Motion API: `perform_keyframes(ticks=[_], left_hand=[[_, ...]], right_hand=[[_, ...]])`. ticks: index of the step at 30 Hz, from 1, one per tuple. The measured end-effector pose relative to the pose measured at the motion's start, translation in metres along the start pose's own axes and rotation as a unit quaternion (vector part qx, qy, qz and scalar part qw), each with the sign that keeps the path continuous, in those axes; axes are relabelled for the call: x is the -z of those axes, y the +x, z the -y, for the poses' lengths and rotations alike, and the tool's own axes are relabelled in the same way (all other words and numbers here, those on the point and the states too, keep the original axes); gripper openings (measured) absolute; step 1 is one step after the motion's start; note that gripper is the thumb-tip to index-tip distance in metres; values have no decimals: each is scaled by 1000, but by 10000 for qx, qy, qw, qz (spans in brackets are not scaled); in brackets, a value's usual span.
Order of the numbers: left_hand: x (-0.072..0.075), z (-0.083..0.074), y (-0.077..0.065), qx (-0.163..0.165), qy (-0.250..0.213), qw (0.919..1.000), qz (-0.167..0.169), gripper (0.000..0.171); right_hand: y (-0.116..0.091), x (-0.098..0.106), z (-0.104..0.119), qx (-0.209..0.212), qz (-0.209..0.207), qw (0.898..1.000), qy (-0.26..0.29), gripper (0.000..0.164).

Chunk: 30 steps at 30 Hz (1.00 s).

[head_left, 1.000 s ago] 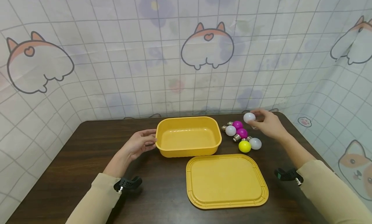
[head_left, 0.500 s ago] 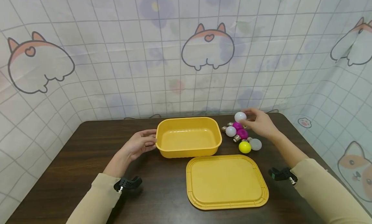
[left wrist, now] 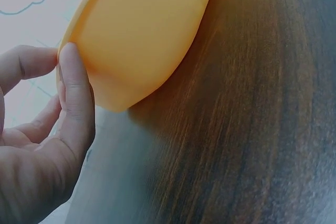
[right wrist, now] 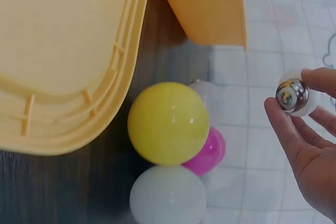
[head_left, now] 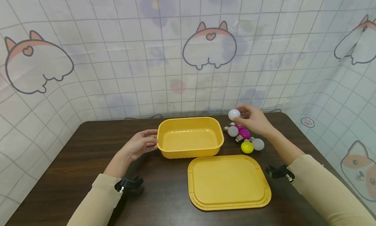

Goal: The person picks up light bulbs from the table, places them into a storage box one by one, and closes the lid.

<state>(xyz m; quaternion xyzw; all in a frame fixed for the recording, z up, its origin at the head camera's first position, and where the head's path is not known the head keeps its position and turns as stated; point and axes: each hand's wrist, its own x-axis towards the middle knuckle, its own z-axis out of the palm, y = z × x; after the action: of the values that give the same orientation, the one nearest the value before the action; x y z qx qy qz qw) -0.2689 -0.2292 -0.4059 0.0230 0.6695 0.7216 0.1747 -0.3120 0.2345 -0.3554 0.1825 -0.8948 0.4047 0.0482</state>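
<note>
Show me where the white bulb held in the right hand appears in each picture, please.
Head: right of centre, the white bulb in the right hand.
Left wrist: not in it.
Right wrist: near the right edge, around mid-height, its metal base facing the camera.
Shared landmark: the yellow tub, cut off at the top of both wrist views.

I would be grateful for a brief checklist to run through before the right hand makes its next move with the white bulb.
1. Right hand holding the white bulb: ok, held in its fingers.
2. White bulb apart from the other bulbs: ok, the right wrist view shows a gap.
3. White bulb over the yellow bin: not ok, it is to the bin's right.
4. Yellow bin uncovered: ok, the yellow lid lies on the table.
5. Left hand at the yellow bin: ok, touching its left end.
6. Firmness of that contact: cannot tell.
</note>
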Motion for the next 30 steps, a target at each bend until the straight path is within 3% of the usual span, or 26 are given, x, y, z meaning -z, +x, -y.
perform_keyframes(ticks=[30], left_hand=[[0, 4, 1, -43, -24, 10000, 70, 64]], right_hand=[[17, -43, 30, 64, 254, 9962, 834, 45]])
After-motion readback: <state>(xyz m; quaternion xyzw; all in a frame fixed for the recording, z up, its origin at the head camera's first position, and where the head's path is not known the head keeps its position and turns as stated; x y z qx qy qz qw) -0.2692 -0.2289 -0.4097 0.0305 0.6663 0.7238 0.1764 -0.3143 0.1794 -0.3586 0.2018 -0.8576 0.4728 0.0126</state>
